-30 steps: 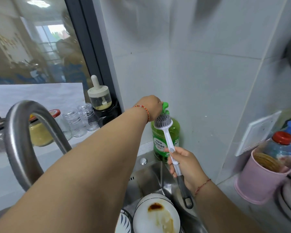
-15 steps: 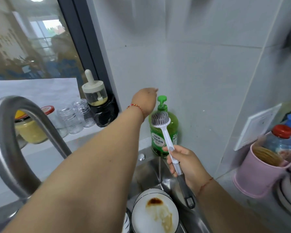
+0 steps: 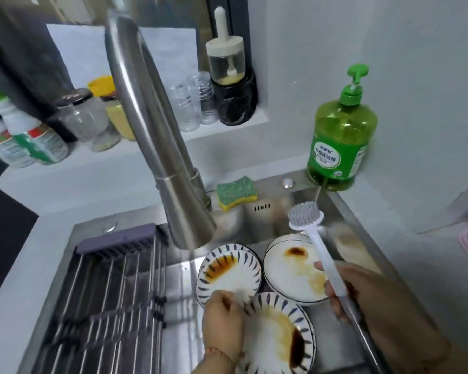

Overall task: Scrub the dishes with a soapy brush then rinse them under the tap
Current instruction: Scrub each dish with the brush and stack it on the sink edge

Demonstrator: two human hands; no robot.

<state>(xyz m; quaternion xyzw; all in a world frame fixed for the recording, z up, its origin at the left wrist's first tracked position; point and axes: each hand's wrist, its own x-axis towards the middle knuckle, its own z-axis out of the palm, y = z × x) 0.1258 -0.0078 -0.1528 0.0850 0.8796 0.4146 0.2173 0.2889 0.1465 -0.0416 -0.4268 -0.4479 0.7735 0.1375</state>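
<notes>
Reaching down into the sink (image 3: 343, 211), the left hand (image 3: 223, 319) curls its fingers over the near plate's (image 3: 278, 336) rim, seemingly gripping it. The right hand (image 3: 362, 292) is wrapped round the brush (image 3: 322, 252) handle. The brush slants up and away, bristles uppermost, over a stained white plate (image 3: 289, 276). Beyond stand the tap (image 3: 157, 136) and soap bottle (image 3: 341, 139).

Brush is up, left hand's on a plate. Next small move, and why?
Probably bring the white long-handled dish brush down onto the stained blue-patterned plate nearest the camera. The right hand holds the brush with its grey bristles raised above the plates, touching nothing, while the left hand grips that plate's rim, seemingly steadying it. Brown sauce covers its surface.
</notes>
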